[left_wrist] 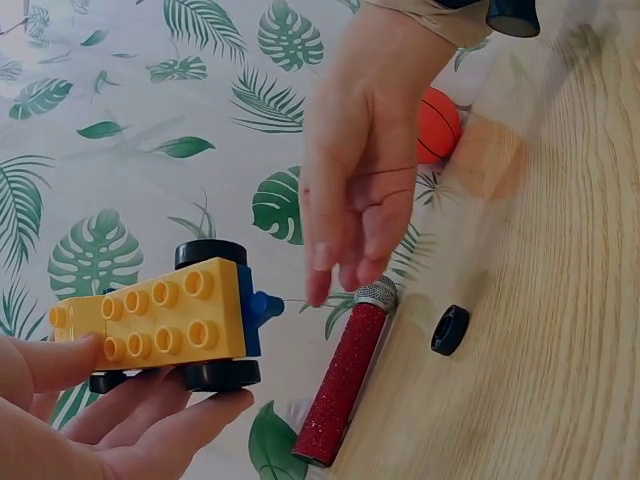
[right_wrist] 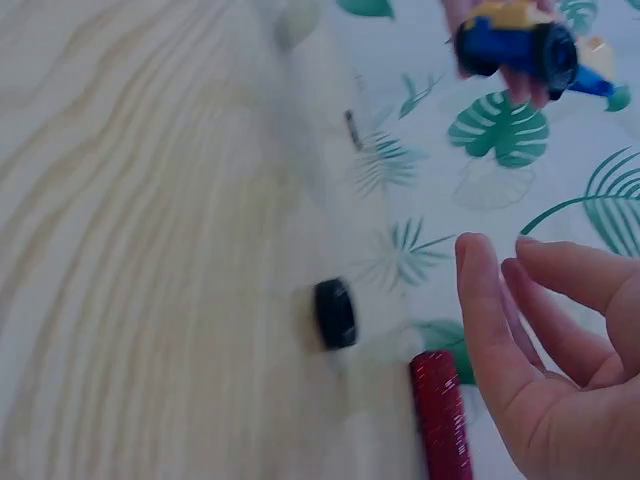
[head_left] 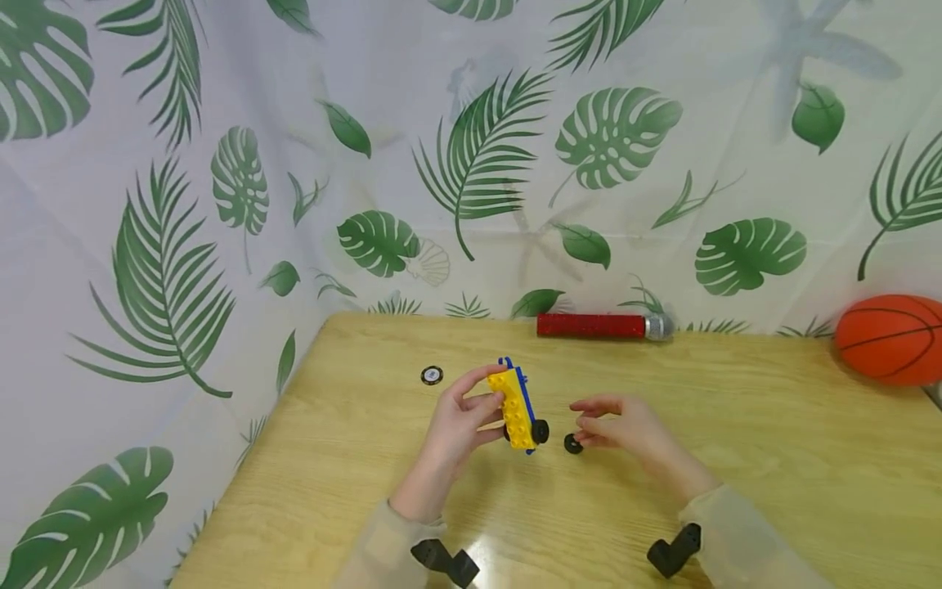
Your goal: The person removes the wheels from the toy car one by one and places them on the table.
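The left hand [head_left: 465, 415] pinched the yellow-and-blue toy car [head_left: 518, 406] between thumb and fingers. The right hand [head_left: 625, 425] — fingers slightly parted, holding nothing — hung above the loose black toy wheel [left_wrist: 450, 330] on the bench [head_left: 368, 458]. Good handling seemed to need a steady car and a light, square pinch across the wheel.

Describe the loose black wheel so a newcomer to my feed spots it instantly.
In the head view, on the wooden table, find the red microphone near the far edge. Come nearer: the black wheel shows beside the right hand. Unlike the wheels on the yellow toy car in the left hand, it lies loose on the table.
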The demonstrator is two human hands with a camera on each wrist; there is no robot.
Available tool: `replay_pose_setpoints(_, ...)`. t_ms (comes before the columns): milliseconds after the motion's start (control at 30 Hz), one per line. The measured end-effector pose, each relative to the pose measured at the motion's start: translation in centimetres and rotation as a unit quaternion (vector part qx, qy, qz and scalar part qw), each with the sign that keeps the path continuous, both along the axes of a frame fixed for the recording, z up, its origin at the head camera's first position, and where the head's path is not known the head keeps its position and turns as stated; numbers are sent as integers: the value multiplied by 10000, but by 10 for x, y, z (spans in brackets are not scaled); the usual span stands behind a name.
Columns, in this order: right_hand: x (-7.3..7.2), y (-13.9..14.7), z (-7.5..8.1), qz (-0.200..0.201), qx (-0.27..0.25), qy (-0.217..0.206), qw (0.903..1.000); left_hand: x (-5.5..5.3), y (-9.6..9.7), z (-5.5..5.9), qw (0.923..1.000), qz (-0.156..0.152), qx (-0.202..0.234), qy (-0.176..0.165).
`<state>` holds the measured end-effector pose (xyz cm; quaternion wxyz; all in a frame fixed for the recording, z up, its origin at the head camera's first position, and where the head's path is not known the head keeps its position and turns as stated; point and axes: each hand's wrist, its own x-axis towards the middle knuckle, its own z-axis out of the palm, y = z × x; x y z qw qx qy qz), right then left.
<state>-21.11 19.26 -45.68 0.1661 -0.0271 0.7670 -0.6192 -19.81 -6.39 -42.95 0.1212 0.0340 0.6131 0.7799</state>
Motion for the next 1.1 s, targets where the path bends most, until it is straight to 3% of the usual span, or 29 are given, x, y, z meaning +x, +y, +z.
replay_pose_setpoints(200, 10, -6, 20, 246, -260, 193, 9992, 0, 5, -2, 9999, -97, -35, -117)
replay_pose_setpoints(433, 22, -19, 31, 522, -360, 328, 9974, 4, 10, -3, 9998, -162, 67, -59)
replay_pose_setpoints(633, 25, -22, 39, 636, -195, 400, 9970, 3, 13, 2, 9996, -214, 193, -71)
replay_pose_setpoints(1100, 29, -27, 45, 378, 574, 541, 9962, 1, 23, 7, 9997, -212, 86, 15)
